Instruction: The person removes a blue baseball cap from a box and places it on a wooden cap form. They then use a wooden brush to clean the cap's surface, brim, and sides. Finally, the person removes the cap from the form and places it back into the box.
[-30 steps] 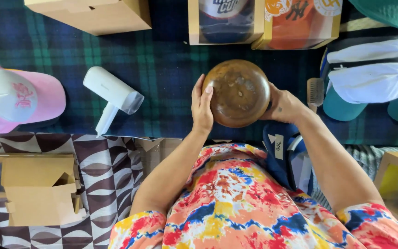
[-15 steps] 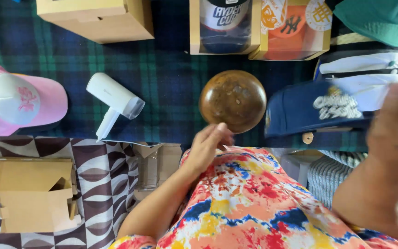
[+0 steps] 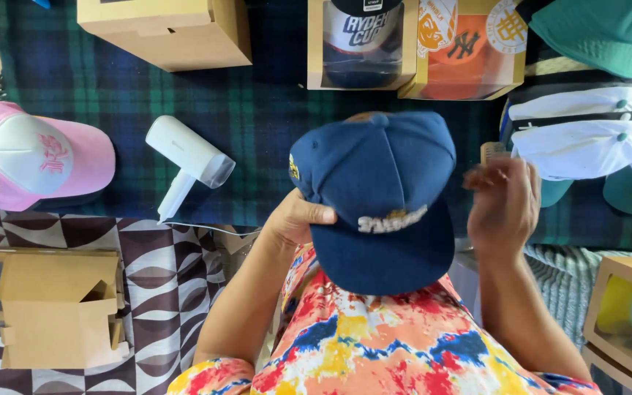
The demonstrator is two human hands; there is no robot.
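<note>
Left hand [image 3: 298, 219] grips navy cap [image 3: 378, 197] by side, thumb on crown, steadying it over plaid cloth [image 3: 257, 110]. Right hand [image 3: 502, 201] open, blurred, clear of cap beside it.

One head-worn view looks steeply down, seemingly close, onto the plaid cloth [image 3: 257, 110].

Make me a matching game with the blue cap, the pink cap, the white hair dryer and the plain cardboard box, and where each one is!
Things:
1. navy blue cap
2. pink and white cap
3. white hair dryer
4. plain cardboard box

Places:
A. far left on the plaid cloth
B. top left, closed
C. in the middle, gripped by the left hand
D. lying between the pink cap and the blue cap

Pairs: 1-C, 2-A, 3-D, 4-B
</note>
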